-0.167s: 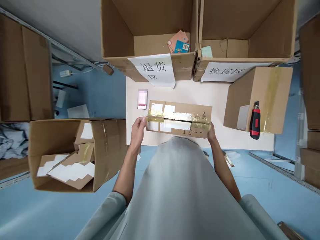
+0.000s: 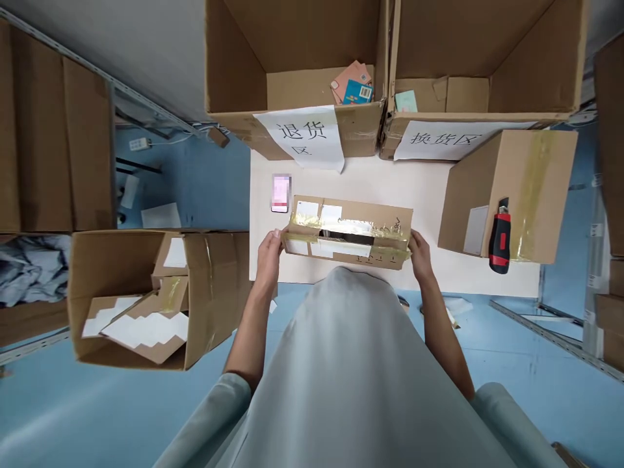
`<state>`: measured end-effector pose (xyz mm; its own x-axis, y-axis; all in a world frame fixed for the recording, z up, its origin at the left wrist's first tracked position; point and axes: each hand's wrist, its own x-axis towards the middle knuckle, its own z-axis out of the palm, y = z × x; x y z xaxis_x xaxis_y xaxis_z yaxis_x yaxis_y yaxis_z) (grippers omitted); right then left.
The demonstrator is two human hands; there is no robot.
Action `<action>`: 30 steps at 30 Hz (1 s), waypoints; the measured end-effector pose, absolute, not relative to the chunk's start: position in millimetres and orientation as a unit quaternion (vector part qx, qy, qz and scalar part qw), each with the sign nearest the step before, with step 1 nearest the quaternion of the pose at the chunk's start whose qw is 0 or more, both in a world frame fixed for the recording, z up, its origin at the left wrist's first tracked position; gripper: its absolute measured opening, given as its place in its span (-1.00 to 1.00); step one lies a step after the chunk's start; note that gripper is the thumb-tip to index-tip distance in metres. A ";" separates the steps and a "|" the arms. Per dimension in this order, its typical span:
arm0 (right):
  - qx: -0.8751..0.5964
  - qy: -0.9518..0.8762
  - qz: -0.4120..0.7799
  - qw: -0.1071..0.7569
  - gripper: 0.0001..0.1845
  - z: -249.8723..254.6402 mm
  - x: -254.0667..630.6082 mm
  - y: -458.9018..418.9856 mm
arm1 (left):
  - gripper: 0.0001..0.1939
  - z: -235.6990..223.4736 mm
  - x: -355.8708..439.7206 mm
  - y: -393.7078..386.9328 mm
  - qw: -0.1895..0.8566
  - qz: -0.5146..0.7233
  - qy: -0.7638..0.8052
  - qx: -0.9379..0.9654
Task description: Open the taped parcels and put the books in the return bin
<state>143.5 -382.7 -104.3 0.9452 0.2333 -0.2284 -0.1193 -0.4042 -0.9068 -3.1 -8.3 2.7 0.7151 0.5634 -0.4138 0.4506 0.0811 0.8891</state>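
A long cardboard box (image 2: 351, 213) with white labels, yellowish tape and handwritten marks is in front of my body over the white table. Its top seam is parted, and a dark gap shows between the two flaps. My left hand (image 2: 269, 257) is closed on the box's left end, thumb on top at the seam. At the opposite end, my right hand (image 2: 421, 255) grips the edge near the tape, its fingers partly hidden. Beyond the left end lies a phone (image 2: 281, 193) with a lit screen.
Two large open cartons with paper signs (image 2: 305, 138) stand at the back, holding a few small packets (image 2: 358, 92). A red-and-black box cutter (image 2: 500, 240) rests on a closed carton (image 2: 541, 195) at right. At left, an open carton (image 2: 219, 286) contains smaller boxes.
The box's top flaps have come apart, widening the slit into a dark opening. My right hand has shifted slightly outward and up. The whole view has slid a little.
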 end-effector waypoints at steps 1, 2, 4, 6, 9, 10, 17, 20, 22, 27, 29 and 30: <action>-0.816 -0.030 0.158 0.556 -0.25 -96.4 145.2 -387.1 | -0.41 1.9 -3.0 -8.3 0.644 0.040 0.369 0.669; -0.811 -0.034 0.152 0.564 -0.24 -87.1 147.2 -390.3 | -0.42 1.3 -2.9 -8.0 0.651 0.036 0.366 0.664; -0.821 -0.086 0.138 0.547 -0.11 -67.3 152.0 -391.9 | -0.48 0.9 -2.8 -7.2 0.653 0.037 0.367 0.662; -0.851 -0.155 0.128 0.485 -0.02 -49.9 159.1 -388.5 | -0.53 2.1 -3.9 -6.5 0.657 0.037 0.365 0.659; -0.883 -0.221 0.126 0.393 -0.16 -35.0 174.6 -381.6 | -0.63 6.0 -10.9 -4.0 0.669 0.034 0.356 0.651; -0.888 -0.236 0.126 0.374 -0.21 -33.2 180.8 -380.2 | -0.70 7.3 -15.2 -2.4 0.667 0.033 0.356 0.654; -0.905 -0.262 0.108 0.316 -0.26 -34.7 226.4 -372.5 | -0.19 7.2 -52.9 -1.4 0.651 -0.034 0.348 0.674; -0.908 -0.256 0.093 0.319 -0.28 -32.4 239.6 -364.9 | 0.00 -0.3 -58.3 -17.9 0.671 -0.037 0.343 0.656; -0.910 -0.256 0.085 0.315 -0.28 -31.0 242.9 -361.1 | 0.08 -6.5 -58.2 -29.7 0.683 -0.030 0.335 0.648; -0.907 -0.250 0.091 0.326 -0.23 -34.3 232.3 -362.7 | 0.22 -13.0 -51.0 -32.8 0.710 0.004 0.330 0.622; -0.904 -0.249 0.097 0.333 -0.22 -36.9 223.7 -365.8 | 0.08 -8.4 -42.6 -22.5 0.699 0.055 0.353 0.619; -0.905 -0.248 0.098 0.333 -0.21 -38.0 219.0 -367.3 | 0.00 -4.4 -36.8 -16.4 0.688 0.077 0.360 0.625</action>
